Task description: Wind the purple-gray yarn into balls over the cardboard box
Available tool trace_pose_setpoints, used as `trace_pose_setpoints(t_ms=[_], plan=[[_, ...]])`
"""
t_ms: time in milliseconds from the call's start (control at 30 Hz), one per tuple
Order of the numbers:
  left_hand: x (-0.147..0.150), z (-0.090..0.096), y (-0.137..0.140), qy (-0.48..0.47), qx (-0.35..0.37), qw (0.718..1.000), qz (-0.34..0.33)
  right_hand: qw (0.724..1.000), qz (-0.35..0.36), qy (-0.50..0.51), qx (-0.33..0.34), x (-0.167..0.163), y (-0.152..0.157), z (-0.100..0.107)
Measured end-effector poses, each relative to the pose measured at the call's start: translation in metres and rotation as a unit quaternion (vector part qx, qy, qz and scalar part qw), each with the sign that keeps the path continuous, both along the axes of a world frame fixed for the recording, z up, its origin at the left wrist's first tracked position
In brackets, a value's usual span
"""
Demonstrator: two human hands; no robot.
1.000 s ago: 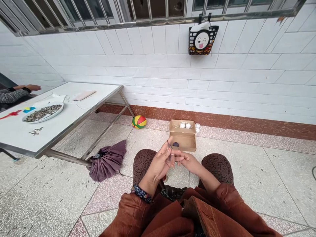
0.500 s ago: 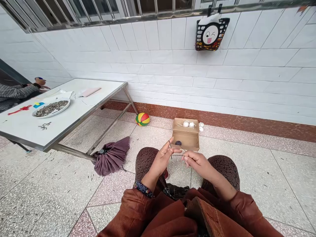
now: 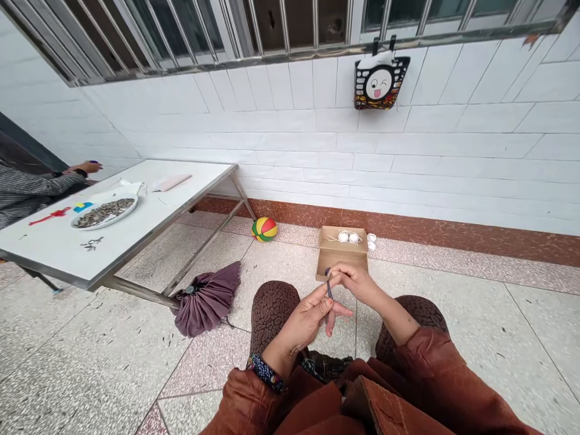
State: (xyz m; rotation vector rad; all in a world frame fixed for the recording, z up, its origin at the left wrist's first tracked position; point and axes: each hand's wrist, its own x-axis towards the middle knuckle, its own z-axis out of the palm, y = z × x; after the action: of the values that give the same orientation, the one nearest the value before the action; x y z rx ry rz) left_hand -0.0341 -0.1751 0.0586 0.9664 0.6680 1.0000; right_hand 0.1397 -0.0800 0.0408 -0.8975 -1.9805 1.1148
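Observation:
Above my knees, a dark strand of yarn [image 3: 329, 290] is wound around the index finger of my left hand [image 3: 303, 323]. The left thumb presses against it, while the other fingers of that hand stretch out to the right. My right hand [image 3: 365, 287] meets the left index fingertip, its thumb and forefinger pinched at the top of the strand. Just beyond the hands lies an open cardboard box [image 3: 344, 261]. A dark ball [image 3: 327, 272] in it is mostly covered by my fingers. Two white yarn balls [image 3: 348, 237] rest on its raised lid.
White lumps [image 3: 371, 241] lie right of the box. A striped ball [image 3: 264, 229] and a folded purple umbrella [image 3: 208, 299] are on the floor. A table [image 3: 154, 208] at left bears a plate of sunflower seeds [image 3: 106, 212]. Another person's hand [image 3: 90, 167] shows behind it.
My right hand has moved up and left to the left index fingertip, winding the strand around it. The view has tilted slightly upward. The other person's hand has shifted right.

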Motion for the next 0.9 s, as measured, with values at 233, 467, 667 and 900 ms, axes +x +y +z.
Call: trace_pose_setpoints(t_ms=[233,467,667,900], plan=[[-0.023,0.021,0.022,-0.170,-0.072,0.974,0.133,0.996,0.025,-0.036,-0.077,-0.005,-0.048,-0.064],[-0.030,0.009,0.050,-0.063,0.006,0.983,0.174,0.994,0.046,-0.094,0.041,0.011,-0.068,-0.016],[-0.014,-0.019,0.034,0.129,0.067,0.988,0.050,0.989,0.006,-0.063,0.133,0.022,-0.042,0.049],[0.002,-0.016,0.012,0.050,0.013,0.996,-0.079,0.997,-0.016,-0.019,0.076,0.028,0.004,0.046]])
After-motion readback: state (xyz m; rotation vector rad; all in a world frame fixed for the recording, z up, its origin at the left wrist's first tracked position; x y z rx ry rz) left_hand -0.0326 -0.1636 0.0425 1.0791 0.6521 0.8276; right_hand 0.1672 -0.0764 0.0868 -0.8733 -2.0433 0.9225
